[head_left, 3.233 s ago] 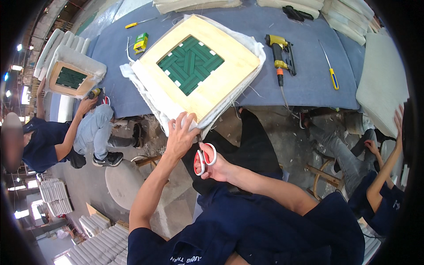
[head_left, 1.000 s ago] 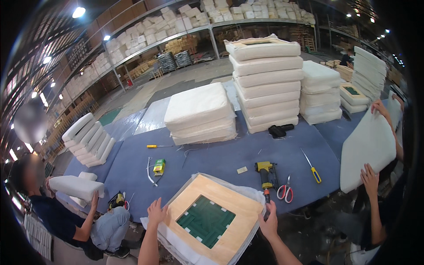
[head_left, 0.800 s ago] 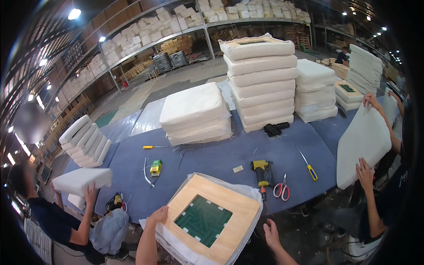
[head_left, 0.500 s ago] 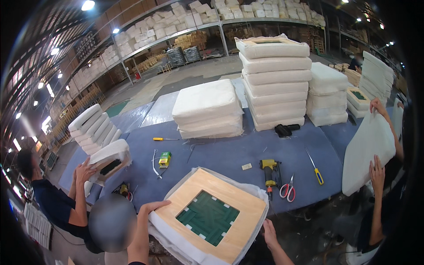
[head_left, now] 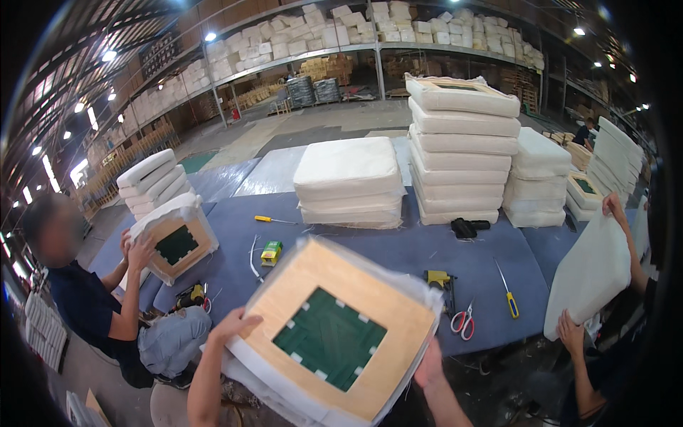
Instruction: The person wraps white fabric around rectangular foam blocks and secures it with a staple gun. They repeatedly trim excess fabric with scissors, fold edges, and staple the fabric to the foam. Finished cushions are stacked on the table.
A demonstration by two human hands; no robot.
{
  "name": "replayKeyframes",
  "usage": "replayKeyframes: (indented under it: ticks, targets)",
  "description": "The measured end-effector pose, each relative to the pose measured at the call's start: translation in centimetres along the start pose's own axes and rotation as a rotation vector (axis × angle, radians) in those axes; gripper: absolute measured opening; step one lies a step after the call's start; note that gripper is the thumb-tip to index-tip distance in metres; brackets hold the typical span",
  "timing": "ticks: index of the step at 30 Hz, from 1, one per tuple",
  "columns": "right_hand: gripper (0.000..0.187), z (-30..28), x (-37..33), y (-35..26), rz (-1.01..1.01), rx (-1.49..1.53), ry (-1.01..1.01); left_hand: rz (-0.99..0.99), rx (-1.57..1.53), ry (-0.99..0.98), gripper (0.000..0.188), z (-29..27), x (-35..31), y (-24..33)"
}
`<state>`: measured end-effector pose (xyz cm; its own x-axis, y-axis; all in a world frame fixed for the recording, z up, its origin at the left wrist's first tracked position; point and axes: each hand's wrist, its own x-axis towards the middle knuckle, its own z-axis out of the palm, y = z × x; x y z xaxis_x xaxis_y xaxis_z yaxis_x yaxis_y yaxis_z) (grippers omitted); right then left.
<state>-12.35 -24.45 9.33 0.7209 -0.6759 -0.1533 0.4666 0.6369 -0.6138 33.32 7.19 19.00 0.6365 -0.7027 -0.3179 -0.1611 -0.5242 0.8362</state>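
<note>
In front of me is a tilted seat cushion [head_left: 402, 331], its plywood base facing me. Dark green woven webbing [head_left: 331, 338] fills the square opening in the wood, with white tabs around its edge. Loose white cloth [head_left: 274, 388] hangs out around the board. My left hand [head_left: 233, 326] grips the left edge, thumb lying on the wood. On the right edge is my right hand [head_left: 429, 364], closed against the cushion's side, its fingers partly hidden behind it. Beyond the cushion lie a yellow-black staple gun [head_left: 440, 279] and red-handled scissors [head_left: 463, 324].
On the blue table [head_left: 398, 252] are a yellow screwdriver [head_left: 510, 302], another screwdriver [head_left: 265, 218] and a green-yellow box [head_left: 271, 253]. White cushions stand in a low stack [head_left: 348, 174] and a tall stack [head_left: 462, 156]. Co-workers at left and right hold cushions [head_left: 594, 274].
The cushion has been raised and tilted up toward me. My right hand, beside its edge before, now grips it. The left co-worker's cushion has turned, showing its wooden base.
</note>
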Motion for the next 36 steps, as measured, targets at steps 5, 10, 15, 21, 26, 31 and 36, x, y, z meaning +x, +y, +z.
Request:
replayKeyframes:
  ticks: [5,10,15,21,26,31,36]
  targets:
    - [0.068,8.5,7.2,-6.5,-0.390,-0.268,-0.008,0.590,0.080,0.370,0.087,-4.0,-6.3,11.1]
    - [0.069,16.9,8.2,-8.9,-0.552,-0.387,0.086,0.945,0.297,0.509,0.115,-1.8,-9.8,24.3]
    - [0.070,23.3,3.5,-9.9,-1.380,-0.991,-0.075,0.970,0.450,0.458,0.115,5.2,-7.9,23.6]
    - [0.043,30.2,4.2,-13.5,-1.385,-1.205,-0.559,1.006,0.583,0.542,0.107,6.8,-9.9,25.4]
    - [0.033,32.3,6.1,-13.1,-1.581,-1.138,-0.621,1.169,0.548,0.522,0.097,8.0,-10.6,28.3]
    - [0.037,33.2,6.1,-10.7,-1.786,-1.110,-0.633,1.218,0.515,0.499,0.092,7.4,-10.4,28.4]
    - [0.030,35.1,6.6,-8.7,-1.688,-0.987,-0.578,1.215,0.457,0.533,0.084,6.7,-9.9,28.0]
